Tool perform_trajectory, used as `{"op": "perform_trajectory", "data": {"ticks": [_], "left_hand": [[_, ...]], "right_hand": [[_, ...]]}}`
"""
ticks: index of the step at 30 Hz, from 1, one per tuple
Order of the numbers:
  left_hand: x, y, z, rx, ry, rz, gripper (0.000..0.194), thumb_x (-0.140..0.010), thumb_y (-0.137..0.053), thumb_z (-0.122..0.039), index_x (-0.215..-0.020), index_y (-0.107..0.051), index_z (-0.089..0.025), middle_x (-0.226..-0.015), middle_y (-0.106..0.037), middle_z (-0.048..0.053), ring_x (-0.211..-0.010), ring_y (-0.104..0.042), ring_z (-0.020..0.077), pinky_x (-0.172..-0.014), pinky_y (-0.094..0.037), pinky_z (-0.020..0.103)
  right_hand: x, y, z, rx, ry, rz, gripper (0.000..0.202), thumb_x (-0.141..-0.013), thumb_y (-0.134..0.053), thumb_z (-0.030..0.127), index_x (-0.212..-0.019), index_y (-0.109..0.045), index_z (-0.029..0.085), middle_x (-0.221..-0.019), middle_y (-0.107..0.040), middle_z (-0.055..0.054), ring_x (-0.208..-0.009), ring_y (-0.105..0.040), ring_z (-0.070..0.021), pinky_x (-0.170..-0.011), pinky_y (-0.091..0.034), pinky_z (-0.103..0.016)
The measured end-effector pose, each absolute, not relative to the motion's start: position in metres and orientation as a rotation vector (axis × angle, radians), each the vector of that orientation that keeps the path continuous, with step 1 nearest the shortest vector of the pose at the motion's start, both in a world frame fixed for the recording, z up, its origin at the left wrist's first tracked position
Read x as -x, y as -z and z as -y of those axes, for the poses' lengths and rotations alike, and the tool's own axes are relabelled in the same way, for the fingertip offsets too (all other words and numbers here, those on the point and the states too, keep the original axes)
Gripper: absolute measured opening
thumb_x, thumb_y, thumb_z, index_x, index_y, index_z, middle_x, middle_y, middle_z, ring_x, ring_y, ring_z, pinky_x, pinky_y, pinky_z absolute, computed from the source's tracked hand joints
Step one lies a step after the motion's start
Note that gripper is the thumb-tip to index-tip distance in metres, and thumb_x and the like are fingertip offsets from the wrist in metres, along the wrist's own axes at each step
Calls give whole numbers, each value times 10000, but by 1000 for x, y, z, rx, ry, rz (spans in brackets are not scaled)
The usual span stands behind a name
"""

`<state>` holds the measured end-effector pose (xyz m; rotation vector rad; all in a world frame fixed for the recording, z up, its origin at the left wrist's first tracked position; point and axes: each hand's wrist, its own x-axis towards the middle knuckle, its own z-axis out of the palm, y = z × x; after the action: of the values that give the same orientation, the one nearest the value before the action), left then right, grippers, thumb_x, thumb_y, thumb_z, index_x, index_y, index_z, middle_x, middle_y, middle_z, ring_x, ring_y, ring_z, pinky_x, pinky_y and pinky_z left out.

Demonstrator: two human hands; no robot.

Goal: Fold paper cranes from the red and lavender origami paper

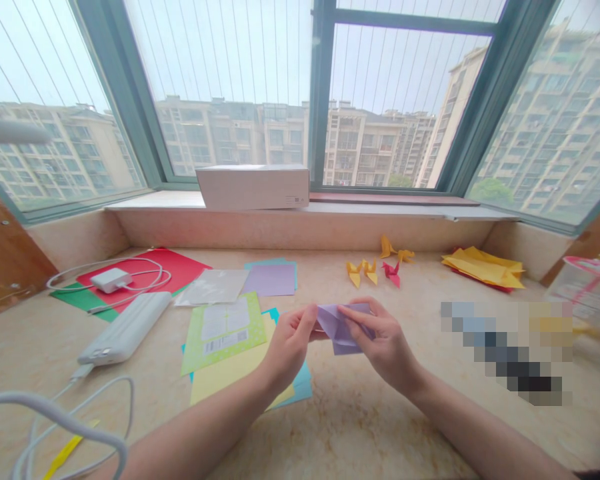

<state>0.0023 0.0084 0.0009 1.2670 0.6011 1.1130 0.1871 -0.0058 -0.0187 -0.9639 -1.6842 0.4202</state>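
Note:
A partly folded sheet of purple origami paper (347, 343) is held up between both hands, above the stone ledge. My left hand (297, 333) pinches its left edge between thumb and fingers. On the other side, my right hand (380, 337) grips the right part, its fingers lying across the upper face. A crease with a raised flap shows between the hands. Beyond them stand several yellow paper cranes (370, 270) and one red paper crane (391, 273). Left of my left hand lie a green patterned paper packet (253, 313) and pale yellow sheets (220, 377).
Purple and blue sheets (275, 279) lie behind the packet. At left are a white power strip (125, 330), a charger (111, 280), cables and red paper (180, 267). Yellow folded papers (485, 267) and a plastic cup (585, 287) stand right. A white box (253, 188) sits on the sill.

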Motion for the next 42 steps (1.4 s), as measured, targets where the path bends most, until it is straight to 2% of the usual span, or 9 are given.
{"op": "perform_trajectory", "data": {"ticks": [5, 8, 14, 17, 23, 31, 34, 38, 42], "left_hand": [[-2, -2, -2, -1343, -1146, -755, 557, -812, -722, -536, -1151, -691, -96, -983, -772, 127, -919, -723, 263, -820, -570, 355], [-2, -3, 3, -1368, -1126, -795, 594, -787, -754, -516, -1202, -667, -100, -1044, -765, 136, -921, -723, 269, -792, -565, 336], [-4, -10, 5, -1330, -1211, -804, 396, -809, -750, -454, -1020, -732, -119, -909, -781, 89, -821, -705, 207, -759, -541, 286], [-4, -10, 1, -1270, -1216, -753, 341, -816, -755, -418, -992, -741, -127, -870, -776, 76, -790, -689, 179, -752, -526, 268], [-4, -3, -5, -1076, -1173, -643, 300, -793, -789, -373, -967, -737, -134, -820, -760, 63, -753, -670, 152, -762, -514, 270], [-3, -4, -5, -1081, -1148, -683, 258, -780, -800, -357, -875, -765, -120, -787, -749, 64, -740, -655, 155, -755, -504, 271], [-2, -4, -5, -1154, -1124, -713, 249, -788, -791, -361, -822, -776, -114, -774, -748, 65, -715, -646, 149, -737, -500, 260], [-3, -4, -4, -1139, -1096, -683, 288, -812, -762, -393, -915, -773, -123, -800, -763, 73, -754, -680, 175, -799, -536, 317], [-2, -7, -5, -1177, -1218, -784, 345, -773, -795, -402, -998, -756, -143, -783, -770, 59, -721, -690, 169, -742, -553, 294]], "right_hand": [[-186, 23, 5, 954, -347, 1707, 279, -927, -598, 214, -1152, -747, 284, -1069, -640, -77, -950, -655, -210, -812, -580, -356], [-185, 22, 8, 924, -272, 1739, 296, -934, -581, 193, -1172, -736, 277, -1075, -638, -81, -944, -661, -213, -800, -588, -368], [-183, 20, 11, 869, -304, 1717, 281, -941, -584, 194, -1159, -732, 291, -1041, -657, -67, -929, -665, -203, -776, -585, -346], [-183, 22, 9, 865, -506, 1584, 248, -924, -636, 243, -1151, -718, 297, -1009, -698, -47, -908, -685, -192, -782, -588, -327], [-181, 19, 9, 846, -930, 1302, 365, -872, -715, 334, -1223, -635, 274, -900, -751, -19, -783, -717, -163, -720, -604, -285], [-182, 20, 9, 944, -934, 1303, 328, -859, -720, 400, -1142, -654, 249, -898, -730, -28, -783, -688, -164, -730, -580, -292], [-183, 20, 7, 984, -974, 1287, 338, -813, -762, 421, -1077, -667, 233, -860, -721, -23, -737, -674, -161, -678, -564, -275], [-183, 16, 5, 1022, -1029, 1233, 329, -779, -786, 444, -985, -671, 215, -813, -724, -24, -690, -668, -157, -626, -547, -257], [-184, 12, 6, 1036, -1019, 1200, 342, -768, -792, 455, -978, -669, 215, -810, -727, -28, -688, -673, -164, -623, -553, -264]]}}
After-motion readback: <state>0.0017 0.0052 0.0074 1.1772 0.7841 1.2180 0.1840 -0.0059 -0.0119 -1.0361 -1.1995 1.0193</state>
